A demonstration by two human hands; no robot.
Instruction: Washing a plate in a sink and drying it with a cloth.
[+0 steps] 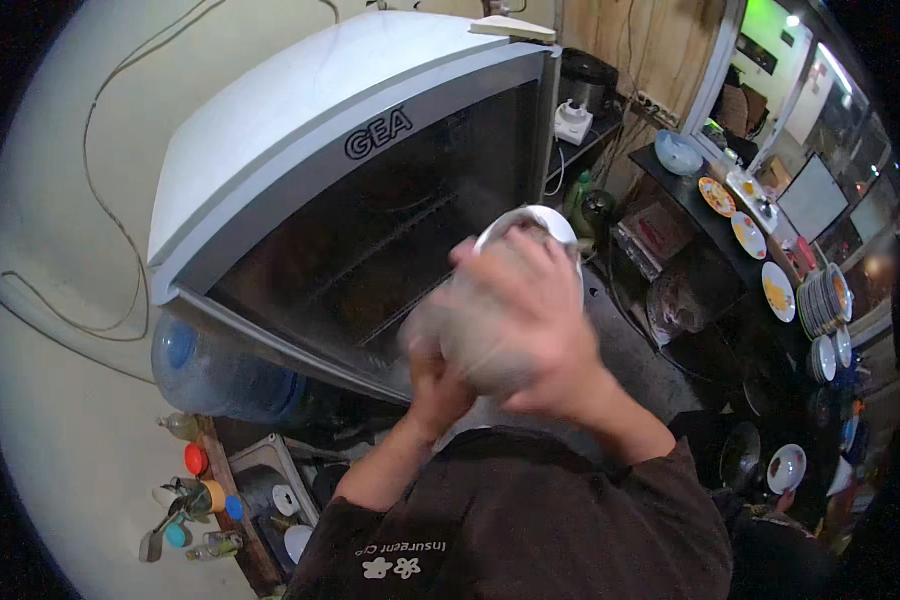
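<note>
A pale, blurred object [487, 337], perhaps a plastic bag or container, is between my two hands in front of a glass-door display fridge [360, 225]. My left hand [439, 375] grips its lower left side. From the right, my right hand [547, 322] lies over it with the fingers curled around its upper part. Just beyond my right fingers shows the rim of a white round container [551, 219]; whether it is part of the held object I cannot tell. Motion blur hides the exact grip and the contents.
A large blue water bottle [225, 371] lies below the fridge's left side, near a sink [270, 465] and a ledge with small jars. On the right, a dark counter [727, 232] bears plates [778, 291] and a stack of dishes [821, 304]. Another person's hand [785, 501] is near a bowl [786, 469] at lower right.
</note>
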